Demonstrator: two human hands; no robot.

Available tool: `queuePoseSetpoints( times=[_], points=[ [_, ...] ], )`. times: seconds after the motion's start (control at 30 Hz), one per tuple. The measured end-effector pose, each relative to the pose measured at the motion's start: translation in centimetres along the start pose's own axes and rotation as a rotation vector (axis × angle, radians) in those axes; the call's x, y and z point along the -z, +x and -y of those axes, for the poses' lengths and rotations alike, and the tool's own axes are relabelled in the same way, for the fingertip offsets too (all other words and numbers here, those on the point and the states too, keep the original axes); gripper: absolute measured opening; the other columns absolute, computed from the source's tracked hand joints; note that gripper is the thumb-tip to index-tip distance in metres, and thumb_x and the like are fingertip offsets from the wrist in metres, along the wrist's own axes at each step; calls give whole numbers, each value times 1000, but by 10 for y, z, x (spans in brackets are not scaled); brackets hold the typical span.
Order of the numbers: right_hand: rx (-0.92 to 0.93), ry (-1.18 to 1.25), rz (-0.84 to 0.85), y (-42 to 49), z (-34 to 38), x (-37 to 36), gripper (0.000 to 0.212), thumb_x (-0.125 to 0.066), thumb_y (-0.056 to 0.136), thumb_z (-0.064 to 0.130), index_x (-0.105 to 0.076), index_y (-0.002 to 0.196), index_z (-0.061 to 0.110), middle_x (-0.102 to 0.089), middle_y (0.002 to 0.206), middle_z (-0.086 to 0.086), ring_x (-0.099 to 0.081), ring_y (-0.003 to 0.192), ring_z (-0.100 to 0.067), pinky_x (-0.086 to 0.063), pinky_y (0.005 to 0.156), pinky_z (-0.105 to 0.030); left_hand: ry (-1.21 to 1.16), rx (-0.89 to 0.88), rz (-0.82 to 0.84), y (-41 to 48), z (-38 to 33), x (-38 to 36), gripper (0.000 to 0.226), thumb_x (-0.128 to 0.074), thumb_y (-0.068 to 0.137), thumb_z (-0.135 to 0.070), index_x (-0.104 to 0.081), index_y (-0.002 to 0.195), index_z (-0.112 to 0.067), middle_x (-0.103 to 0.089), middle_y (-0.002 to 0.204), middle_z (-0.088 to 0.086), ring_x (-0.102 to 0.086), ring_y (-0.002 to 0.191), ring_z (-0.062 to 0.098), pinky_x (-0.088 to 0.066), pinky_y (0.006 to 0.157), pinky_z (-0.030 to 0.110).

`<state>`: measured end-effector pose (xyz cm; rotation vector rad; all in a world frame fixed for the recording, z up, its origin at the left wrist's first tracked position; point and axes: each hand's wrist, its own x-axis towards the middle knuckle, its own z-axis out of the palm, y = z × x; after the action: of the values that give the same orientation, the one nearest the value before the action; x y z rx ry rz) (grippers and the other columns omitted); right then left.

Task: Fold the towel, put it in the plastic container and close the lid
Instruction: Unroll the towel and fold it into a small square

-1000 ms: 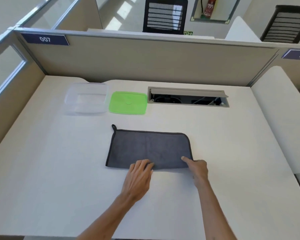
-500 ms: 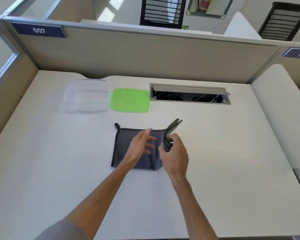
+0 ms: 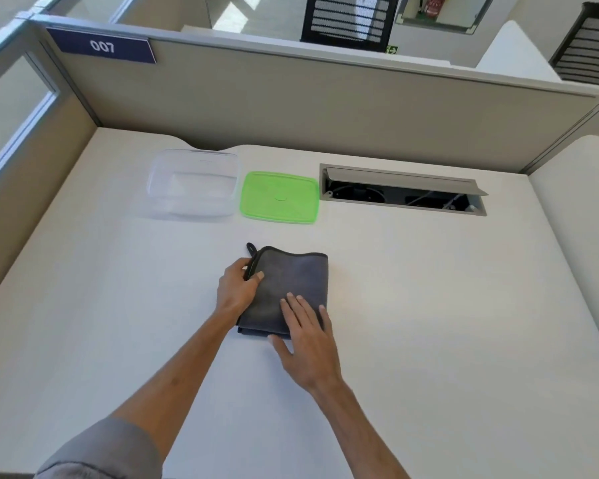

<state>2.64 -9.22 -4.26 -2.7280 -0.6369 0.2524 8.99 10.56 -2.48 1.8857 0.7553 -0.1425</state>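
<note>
left hand (image 3: 237, 292) pinches the towel (image 3: 291, 288) edge so it stays lined up | right hand (image 3: 306, 340) lies flat and open on the towel, pressing the fold | box (image 3: 192, 184) and lid (image 3: 279, 197) wait behind the towel, lid off

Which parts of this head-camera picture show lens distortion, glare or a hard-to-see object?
Head view: the partition top bows, a wide-angle effect; the clear plastic container nearly blends into the white desk; sunlight patches wash out the floor beyond; the grey towel stays sharp.
</note>
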Motion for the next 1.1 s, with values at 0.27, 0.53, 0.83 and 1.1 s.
queuePoseSetpoints(
  times=[0.27, 0.53, 0.83, 1.1],
  points=[
    [2, -101, 64, -4, -19, -9, 65, -14, 115, 48, -14, 175, 24, -8, 184, 7, -6, 170, -12, 0, 137, -48, 163, 16, 55, -1, 7, -2, 43, -64, 105, -22, -62, 147, -16, -72, 143, 13, -68, 129, 39, -57, 108, 51],
    [-58, -74, 35, -14, -31, -18, 66, -14, 116, 51, -5, 176, 25, 6, 183, 13, 5, 169, -5, 3, 135, -45, 582, -253, -158, -14, 7, -12, 78, -65, 102, -16, -29, 171, -10, -36, 174, 12, -34, 160, 38, -40, 125, 55],
    [-24, -9, 56, -17, -31, -9, 69, -17, 115, 56, 7, 174, 30, 18, 181, 16, 15, 167, -2, 9, 135, -44, 1024, -727, 315, 17, 2, -31, 67, -28, 120, -44, -3, 179, -25, -5, 188, 0, -6, 174, 21, -10, 141, 47],
    [-861, 438, -125, -21, -20, 20, 42, -64, 99, 57, -63, 124, 23, -73, 110, 8, -68, 100, -18, -57, 79, -36, 1012, -715, 369, 39, -35, -35, 69, -43, 116, -49, -24, 175, -18, -43, 169, 11, -47, 152, 36, -36, 127, 49]
  ],
)
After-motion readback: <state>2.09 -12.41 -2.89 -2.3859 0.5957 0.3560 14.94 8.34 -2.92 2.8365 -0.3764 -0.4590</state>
